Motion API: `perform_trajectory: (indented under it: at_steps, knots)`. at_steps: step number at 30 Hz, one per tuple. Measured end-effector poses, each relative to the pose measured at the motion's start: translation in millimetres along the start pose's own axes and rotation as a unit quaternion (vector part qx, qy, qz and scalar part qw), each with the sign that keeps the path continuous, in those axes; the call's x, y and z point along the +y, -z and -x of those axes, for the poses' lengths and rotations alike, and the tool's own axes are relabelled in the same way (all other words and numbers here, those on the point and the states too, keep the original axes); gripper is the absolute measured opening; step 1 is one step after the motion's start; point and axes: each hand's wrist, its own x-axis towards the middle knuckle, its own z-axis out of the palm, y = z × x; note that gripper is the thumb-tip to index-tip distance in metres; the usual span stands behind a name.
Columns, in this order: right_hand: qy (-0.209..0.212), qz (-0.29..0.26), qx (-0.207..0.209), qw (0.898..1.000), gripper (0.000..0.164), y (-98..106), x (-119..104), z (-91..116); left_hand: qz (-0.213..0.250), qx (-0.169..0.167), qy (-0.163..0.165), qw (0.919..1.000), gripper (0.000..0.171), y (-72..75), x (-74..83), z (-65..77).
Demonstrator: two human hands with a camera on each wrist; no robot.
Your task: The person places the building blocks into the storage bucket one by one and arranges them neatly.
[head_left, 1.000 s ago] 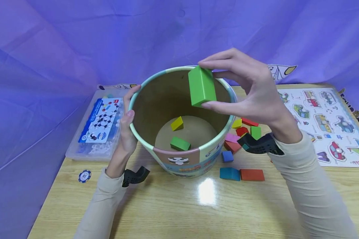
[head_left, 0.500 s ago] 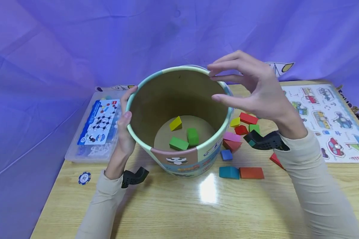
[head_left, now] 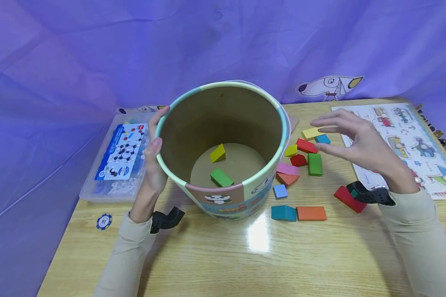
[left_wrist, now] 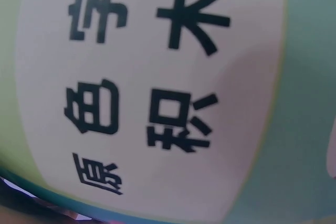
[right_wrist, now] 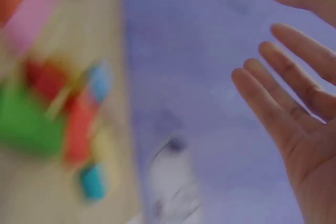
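A large round bucket (head_left: 224, 194) with a panda print stands on the table, its mouth tilted towards me. My left hand (head_left: 154, 167) grips its left rim, thumb and fingertips at the edge. In the left wrist view the bucket's printed wall (left_wrist: 252, 103) fills nearly everything. Inside lie a yellow wedge block (head_left: 217, 153) and a green block (head_left: 221, 177); the front wall hides part of the floor. My right hand (head_left: 360, 142) hovers with fingers spread and nothing in them, near a yellow block (head_left: 311, 133), a blue block (head_left: 323, 139) and a longer red block (head_left: 307, 146).
Right of the bucket lie a green block (head_left: 314, 164), a pink block (head_left: 287, 168), a teal block (head_left: 283, 213) and an orange block (head_left: 311, 213). A picture board (head_left: 416, 123) is at right, a clear plastic case (head_left: 119, 156) at left, with a poker chip (head_left: 104, 221) in front.
My right hand let go of a green block inside the bucket; that block is now out of sight. The hand then moved right over the loose blocks. My left hand stays at the rim.
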Motion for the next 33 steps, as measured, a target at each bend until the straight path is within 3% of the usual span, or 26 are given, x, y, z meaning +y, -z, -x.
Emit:
perform_trajectory:
  at_steps: [3, 11, 27, 33]
  knots:
    - [-0.042, 0.057, -0.038, 0.997, 0.047, -6.7, 24.4, 18.5, 0.002, -0.001, 0.001, 1.0000, 0.067, 0.7, 0.4, -0.2]
    - [-0.084, 0.065, -0.114, 0.988, 0.047, -20.4, 58.7, 39.5, -0.005, 0.001, -0.002, 1.0000, 0.068, 2.3, -1.4, 1.2]
    - [-0.132, 0.104, -0.168, 0.971, 0.054, -29.6, 58.9, 40.7, -0.012, 0.000, 0.002, 0.9999, 0.068, 2.5, -1.8, 1.4]
    - [-0.126, 0.126, -0.153, 0.972, 0.055, -20.6, 48.8, 35.4, -0.009, -0.001, 0.009, 0.9999, 0.069, 1.6, -1.0, 1.1]
